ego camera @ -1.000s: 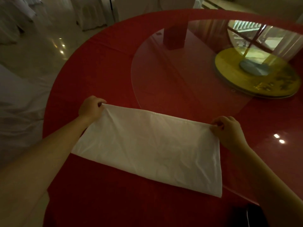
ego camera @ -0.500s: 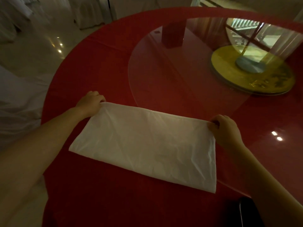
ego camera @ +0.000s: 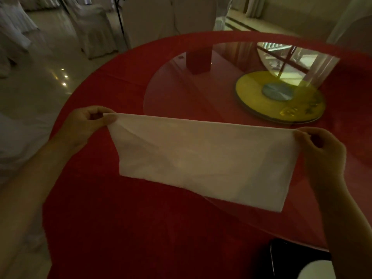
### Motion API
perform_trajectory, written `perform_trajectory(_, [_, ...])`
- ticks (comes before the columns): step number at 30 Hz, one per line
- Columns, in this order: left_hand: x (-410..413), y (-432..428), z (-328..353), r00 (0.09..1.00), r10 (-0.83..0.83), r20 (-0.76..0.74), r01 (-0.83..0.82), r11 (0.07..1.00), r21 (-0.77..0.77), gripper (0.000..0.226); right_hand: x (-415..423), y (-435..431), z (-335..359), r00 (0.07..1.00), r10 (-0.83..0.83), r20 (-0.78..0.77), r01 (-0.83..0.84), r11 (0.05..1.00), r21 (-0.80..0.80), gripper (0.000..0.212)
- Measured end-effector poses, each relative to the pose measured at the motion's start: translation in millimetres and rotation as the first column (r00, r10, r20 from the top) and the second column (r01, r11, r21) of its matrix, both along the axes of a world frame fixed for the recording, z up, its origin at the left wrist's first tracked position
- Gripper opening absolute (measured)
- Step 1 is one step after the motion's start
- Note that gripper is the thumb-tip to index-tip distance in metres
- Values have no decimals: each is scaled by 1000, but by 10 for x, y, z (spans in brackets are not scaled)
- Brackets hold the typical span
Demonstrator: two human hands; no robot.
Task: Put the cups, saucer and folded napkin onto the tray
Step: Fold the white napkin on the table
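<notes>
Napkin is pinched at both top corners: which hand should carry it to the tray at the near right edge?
Right, probably. The right hand holds the napkin corner on the same side as the dark tray; the left hand would have to cross over.

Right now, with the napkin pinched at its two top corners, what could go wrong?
1. The napkin hangs only from the left hand and right hand; one slipped pinch could undo the fold.
2. Its lower edge hangs near the glass turntable rim and might drag or snag there.
</notes>
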State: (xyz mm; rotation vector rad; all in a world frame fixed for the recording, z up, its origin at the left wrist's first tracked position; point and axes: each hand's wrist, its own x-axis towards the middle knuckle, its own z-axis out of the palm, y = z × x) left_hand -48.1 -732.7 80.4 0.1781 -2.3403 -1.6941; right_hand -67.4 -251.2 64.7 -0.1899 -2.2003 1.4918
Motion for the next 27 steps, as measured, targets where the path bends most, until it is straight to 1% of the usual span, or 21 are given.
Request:
perform_trajectory(2, [9,196,93,995,48,-90,-38,994,104,9,26,70,37,996,-78,-52,74,994,-76,15])
perform_trajectory(6, [32,608,215,974,105,-201,-57,972,228,16,77,174,70,968,-212,-130,189,967,-171,17])
perform_trajectory(10, [-2,968,376,957,149,-249,-67,949,307,14,135,324,164,946,-278,-167,247,952,-183,16])
perform_trajectory(13, [-25,1242,475,961,147,-234,-74,953,295,15,202,436,260,939,-289,-186,259,951,-170,16])
perform_trajectory(17, [-24,1660,627,968,109,-227,-56,972,228,23,303,581,450,930,-306,-205,271,945,-182,15])
perform_trajectory(21, [-27,2085,834,967,99,-234,-43,971,235,14,388,801,686,919,-302,-254,273,951,-145,15])
perform_trajectory(23, [-36,2275,903,967,91,-240,-40,977,209,10,400,942,765,907,-321,-272,295,946,-133,13])
perform_trajectory(25, [-97,2432,855,977,95,-192,-62,984,168,10,375,1085,762,901,-346,-261,324,938,-124,13])
perform_trajectory(27, [-228,2556,663,990,106,-88,-90,980,178,9,304,1210,656,909,-368,-196,354,930,-103,14])
